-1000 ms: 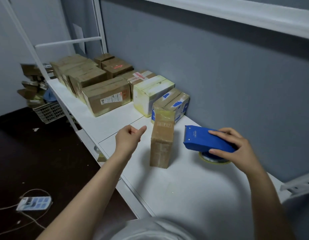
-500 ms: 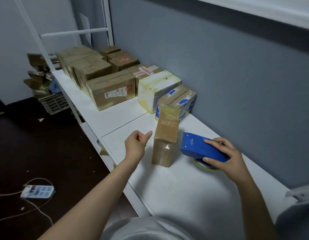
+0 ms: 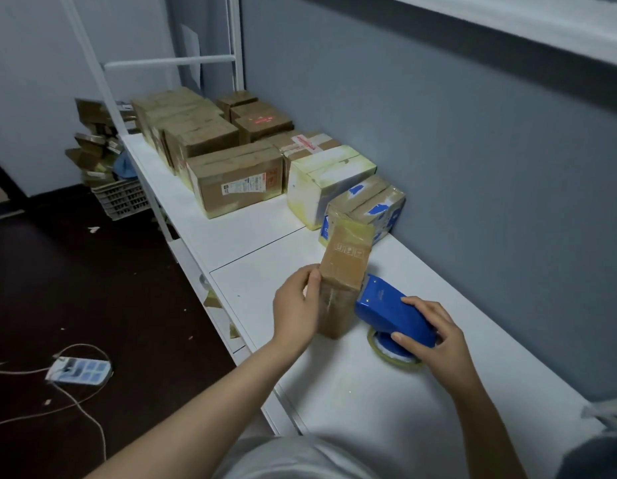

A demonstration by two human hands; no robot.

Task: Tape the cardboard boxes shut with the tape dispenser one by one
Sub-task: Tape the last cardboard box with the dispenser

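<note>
Nearest on the white tabletop [image 3: 369,409], the right hand [image 3: 435,337] is wrapped over the back of the blue tape dispenser [image 3: 390,311], thumb on the near side and fingers over the far side. The roll of tape [image 3: 392,356] under it sits low, on or just above the tabletop. The dispenser's toothed front edge is against, or just beside, the right face of the tall box [image 3: 345,271]. The left hand [image 3: 296,305] grips that box from the opposite side, thumb along its near left edge. Its fingers are not visible.

The box stands on its small end, so it is likely to tip easily. A push from the dispenser that is harder than the left hand's bracing could slide it left or topple it toward the open edge of the tabletop. If the tape end does not stick before the pull begins, it may peel away or wrinkle, leaving the seam loose. The toothed edge is also close to the left thumb once the strip wraps round, so a fast pass risks a nick.

Just behind stands a blue-and-white box [image 3: 372,205]. I cannot tell whether the two touch, but there is little room for the dispenser to travel upward. Farther along, the row of boxes [image 3: 231,178] looks well out of reach.
</note>
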